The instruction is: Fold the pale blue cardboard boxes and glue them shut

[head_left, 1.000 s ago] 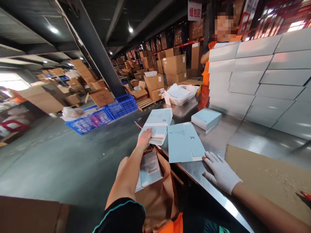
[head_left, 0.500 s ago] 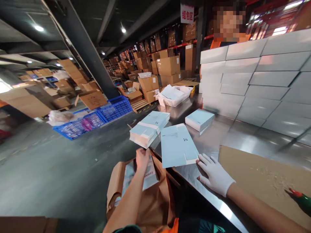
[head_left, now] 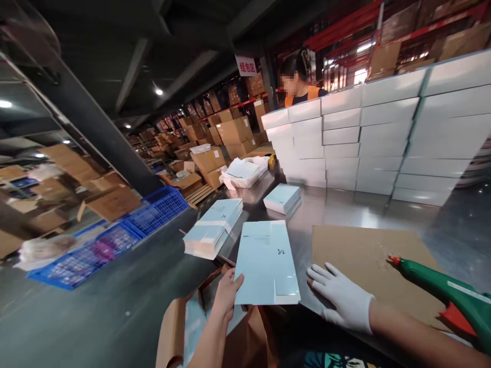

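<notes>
Since the earlier frame our left hand [head_left: 227, 291] has come off the stack and out of the brown paper bag [head_left: 172, 332] to the near left edge of the flat pale-blue folded carton blank [head_left: 264, 260]. Its fingers [head_left: 236, 282] curl loosely against that edge, and we cannot tell whether they pinch the sheet or only touch it. Our view has also swung to the right, so a green glue gun with an orange tip [head_left: 445, 294] now shows at the right.

Our right hand [head_left: 339, 299], in a white glove, lies flat and spread on the shiny steel counter [head_left: 345, 209], gripping nothing; its fingertips sit just beside the blank's near right corner, at the near edge of the brown corrugated cardboard sheet [head_left: 368, 255].

We see the blank lying on the counter between our two hands, its near end hanging slightly past the counter's edge above the bag. Its long axis runs away from us, tilted a little to the left at the far end. So the left hand is at the near left side, the right hand just off the near right corner, and both are about equally close.

Farther on lie a stack of pale-blue flat blanks [head_left: 213, 232] to the left and a closed pale-blue box [head_left: 283, 198] beyond. A wall of stacked white boxes [head_left: 368, 138] stands behind, with another person in an orange vest [head_left: 301, 89] past it.
</notes>
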The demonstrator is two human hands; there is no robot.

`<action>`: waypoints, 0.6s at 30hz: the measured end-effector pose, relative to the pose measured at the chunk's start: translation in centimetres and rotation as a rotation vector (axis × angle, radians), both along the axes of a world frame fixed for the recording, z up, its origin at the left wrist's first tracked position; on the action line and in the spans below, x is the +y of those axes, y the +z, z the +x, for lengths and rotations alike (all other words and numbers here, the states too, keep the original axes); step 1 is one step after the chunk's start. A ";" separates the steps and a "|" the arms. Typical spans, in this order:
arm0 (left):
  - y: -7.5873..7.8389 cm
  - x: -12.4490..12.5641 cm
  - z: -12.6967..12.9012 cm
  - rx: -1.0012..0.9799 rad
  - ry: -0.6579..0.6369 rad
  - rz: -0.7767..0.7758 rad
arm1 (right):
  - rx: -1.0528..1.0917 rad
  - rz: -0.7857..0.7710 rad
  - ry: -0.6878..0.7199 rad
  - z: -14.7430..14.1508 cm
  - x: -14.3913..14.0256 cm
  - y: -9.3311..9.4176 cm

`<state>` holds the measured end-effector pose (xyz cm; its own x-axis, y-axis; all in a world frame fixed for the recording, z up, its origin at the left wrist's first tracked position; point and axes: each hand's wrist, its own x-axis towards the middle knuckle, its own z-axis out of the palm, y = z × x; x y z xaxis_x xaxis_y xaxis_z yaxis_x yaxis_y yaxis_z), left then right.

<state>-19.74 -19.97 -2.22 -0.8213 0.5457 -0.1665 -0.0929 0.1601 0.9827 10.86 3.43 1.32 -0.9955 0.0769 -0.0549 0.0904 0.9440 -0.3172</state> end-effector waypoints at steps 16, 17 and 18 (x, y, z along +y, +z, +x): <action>6.8 6.7 4.1 0.443 -0.088 -0.102 | 0.154 -0.104 -0.329 10.3 1.8 -0.8; 7.6 6.3 4.3 0.442 -0.096 -0.081 | 0.193 -0.263 -0.385 10.4 1.9 -0.8; 8.4 5.9 4.8 0.413 -0.122 -0.045 | 0.247 -0.440 -0.453 10.3 1.9 -0.7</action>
